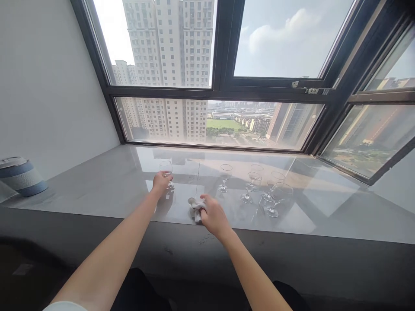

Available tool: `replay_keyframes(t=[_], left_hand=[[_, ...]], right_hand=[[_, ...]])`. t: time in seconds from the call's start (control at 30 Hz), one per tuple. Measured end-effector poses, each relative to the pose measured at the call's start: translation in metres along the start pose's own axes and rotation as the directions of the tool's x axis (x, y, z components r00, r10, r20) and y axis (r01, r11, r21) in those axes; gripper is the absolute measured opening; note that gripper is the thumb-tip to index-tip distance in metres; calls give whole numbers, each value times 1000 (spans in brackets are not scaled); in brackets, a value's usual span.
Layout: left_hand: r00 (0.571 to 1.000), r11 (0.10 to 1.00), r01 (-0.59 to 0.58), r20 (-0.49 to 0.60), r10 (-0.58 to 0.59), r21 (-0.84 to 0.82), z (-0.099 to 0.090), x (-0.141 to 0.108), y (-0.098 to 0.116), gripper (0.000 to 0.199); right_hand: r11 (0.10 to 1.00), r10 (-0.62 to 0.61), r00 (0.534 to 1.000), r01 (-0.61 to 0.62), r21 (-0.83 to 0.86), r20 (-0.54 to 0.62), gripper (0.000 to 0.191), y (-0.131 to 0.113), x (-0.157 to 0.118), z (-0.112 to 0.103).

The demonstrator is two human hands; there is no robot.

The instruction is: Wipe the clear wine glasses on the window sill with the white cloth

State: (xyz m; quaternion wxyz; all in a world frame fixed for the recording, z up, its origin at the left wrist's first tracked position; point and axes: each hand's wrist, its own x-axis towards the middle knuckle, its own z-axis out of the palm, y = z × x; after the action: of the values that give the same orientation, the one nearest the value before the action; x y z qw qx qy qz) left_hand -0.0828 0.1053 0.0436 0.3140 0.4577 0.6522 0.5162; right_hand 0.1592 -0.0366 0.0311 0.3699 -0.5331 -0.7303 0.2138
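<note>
My left hand (161,182) is closed around the lower part of a clear stemmed glass (166,167) that stands upright on the glossy grey windowsill (106,190). My right hand (212,214) rests near the sill's front edge, gripping a crumpled white cloth (195,204). To the right of the cloth stand several more empty stemmed glasses; the nearest (225,177) is small, and the largest (276,198) is closest to the front.
A round container with blue and white bands (20,176) lies at the far left of the sill. Dark-framed windows (220,93) rise behind the glasses. A white wall closes the left side. The sill's dark front face drops below my arms.
</note>
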Motion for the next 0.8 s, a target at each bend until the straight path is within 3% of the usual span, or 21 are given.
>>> replay_keyframes(t=[0.07,0.2,0.37,0.53,0.63,0.7,0.8], left_hand=[[998,1000,-26,61,25,14,5,-28,-2,39],[968,984,-177,187,168,29,20,-90,-7,36],[927,964,-267,274,257,0,35,-137,-8,32],[912,954,-298,288,293,-29,32,-147,-3,29],[889,940,-341,324,323,0,28,-149,-2,29],[876,930,-368,341,340,19,28,-149,-2,30],[868,915,-401,342,362,49,28,-149,-5,29]], right_hand=[[990,80,989,-65,122,-126,38,4,4,-2],[937,235,917,-125,327,-322,34,-2,16,-6],[878,278,899,-94,470,-339,28,-30,25,-6],[877,125,927,63,477,-353,29,-54,28,-1],[929,-42,936,165,331,-349,24,-62,33,-7],[954,-196,939,249,167,-282,31,-67,40,-17],[920,-390,918,384,-79,-77,46,-80,53,-33]])
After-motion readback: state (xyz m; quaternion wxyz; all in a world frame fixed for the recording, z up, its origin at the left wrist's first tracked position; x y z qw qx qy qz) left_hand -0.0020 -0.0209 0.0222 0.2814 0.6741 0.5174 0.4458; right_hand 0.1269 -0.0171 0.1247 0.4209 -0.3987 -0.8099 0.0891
